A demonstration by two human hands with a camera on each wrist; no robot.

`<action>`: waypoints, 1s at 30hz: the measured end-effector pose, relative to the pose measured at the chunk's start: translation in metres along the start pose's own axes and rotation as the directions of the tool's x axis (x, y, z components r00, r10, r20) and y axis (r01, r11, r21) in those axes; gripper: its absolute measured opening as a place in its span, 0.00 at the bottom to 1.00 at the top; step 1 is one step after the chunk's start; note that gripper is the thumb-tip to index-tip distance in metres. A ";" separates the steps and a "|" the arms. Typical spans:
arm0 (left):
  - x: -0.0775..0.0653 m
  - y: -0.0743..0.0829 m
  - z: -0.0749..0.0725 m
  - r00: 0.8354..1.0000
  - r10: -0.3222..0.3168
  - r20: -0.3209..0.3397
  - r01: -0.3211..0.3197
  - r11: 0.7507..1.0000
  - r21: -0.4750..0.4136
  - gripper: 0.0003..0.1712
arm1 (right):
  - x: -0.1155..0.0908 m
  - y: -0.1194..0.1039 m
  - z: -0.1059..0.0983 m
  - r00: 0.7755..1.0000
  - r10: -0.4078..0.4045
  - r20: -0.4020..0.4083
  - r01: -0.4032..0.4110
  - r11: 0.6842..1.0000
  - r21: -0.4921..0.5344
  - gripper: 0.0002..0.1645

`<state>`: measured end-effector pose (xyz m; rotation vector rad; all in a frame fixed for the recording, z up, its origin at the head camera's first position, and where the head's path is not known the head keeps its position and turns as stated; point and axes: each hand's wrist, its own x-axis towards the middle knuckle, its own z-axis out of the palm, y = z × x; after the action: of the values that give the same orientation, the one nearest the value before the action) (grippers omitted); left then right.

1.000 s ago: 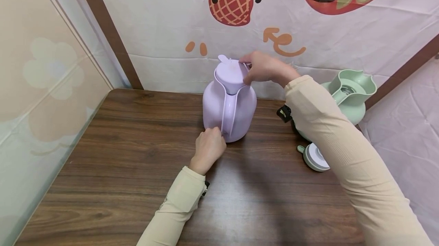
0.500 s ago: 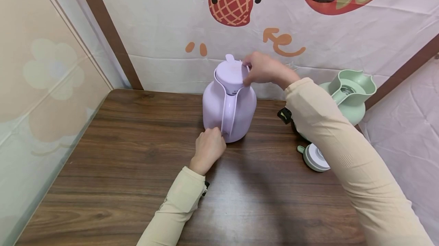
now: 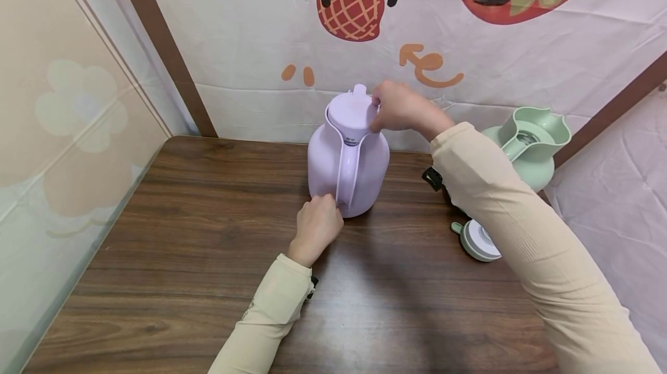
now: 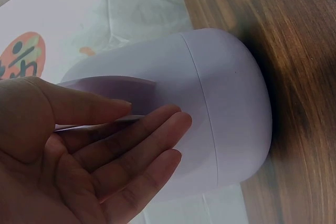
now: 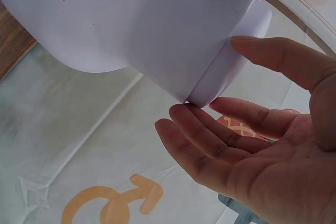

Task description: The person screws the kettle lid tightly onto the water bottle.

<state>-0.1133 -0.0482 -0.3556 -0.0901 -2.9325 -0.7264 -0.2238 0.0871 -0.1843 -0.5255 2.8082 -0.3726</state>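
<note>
A lilac vacuum jug (image 3: pixel 322 160) stands upright near the back of the wooden table, its handle toward me. My left hand (image 3: pixel 319 224) pinches the lower handle (image 4: pixel 118 86) between thumb and fingers, as the left wrist view shows. On top, the round lilac lid (image 3: pixel 352 113) sits in the jug's collar, and its small tab (image 3: pixel 359 91) points to the back. My right hand (image 3: pixel 403 109) holds this lid from the right side. In the right wrist view the thumb (image 5: pixel 252 48) lies on one side of the lid's rim and the fingertips (image 5: pixel 178 111) reach the other.
At the right stands a pale green jug (image 3: pixel 542 168) without its lid, partly behind my right sleeve (image 3: pixel 490 189). A green and white lid (image 3: pixel 478 241) lies on the table (image 3: pixel 208 235) in front of it. A printed cloth wall (image 3: pixel 250 107) closes off the back.
The lid has turned clockwise, its tab swinging from back left to just right of the middle. The right hand shifts only slightly with it; the left hand and the jug stay put.
</note>
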 end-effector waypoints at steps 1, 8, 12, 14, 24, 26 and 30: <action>0.000 0.000 0.000 1.000 0.001 -0.001 -0.001 1.000 -0.001 0.10 | 0.000 0.000 0.000 1.000 0.005 -0.001 -0.005 1.000 0.001 0.08; -0.001 0.001 -0.001 1.000 -0.006 0.006 0.006 1.000 -0.001 0.09 | 0.001 0.001 -0.001 1.000 0.002 0.018 -0.003 1.000 0.014 0.24; -0.002 0.001 -0.001 1.000 -0.005 0.005 0.005 1.000 -0.001 0.09 | 0.002 0.003 0.000 0.999 -0.028 0.025 0.028 0.999 0.016 0.28; -0.002 0.001 -0.001 1.000 -0.007 0.006 0.007 1.000 0.000 0.10 | 0.003 0.004 0.001 0.999 -0.040 0.027 0.039 0.999 0.023 0.30; -0.001 0.001 -0.002 1.000 -0.015 0.007 0.015 1.000 0.003 0.10 | 0.005 0.010 0.004 0.996 -0.094 0.004 0.094 0.995 0.046 0.24; -0.001 0.001 -0.002 1.000 -0.014 0.005 0.014 1.000 0.004 0.10 | 0.004 0.010 0.004 0.994 -0.108 -0.006 0.108 0.994 0.035 0.17; -0.001 0.002 -0.002 1.000 -0.010 0.003 0.010 1.000 0.005 0.10 | 0.004 0.009 0.004 0.993 -0.118 -0.016 0.118 0.993 0.008 0.07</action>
<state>-0.1119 -0.0476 -0.3535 -0.0766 -2.9398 -0.7203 -0.2291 0.0933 -0.1916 -0.6917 2.7968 -0.4148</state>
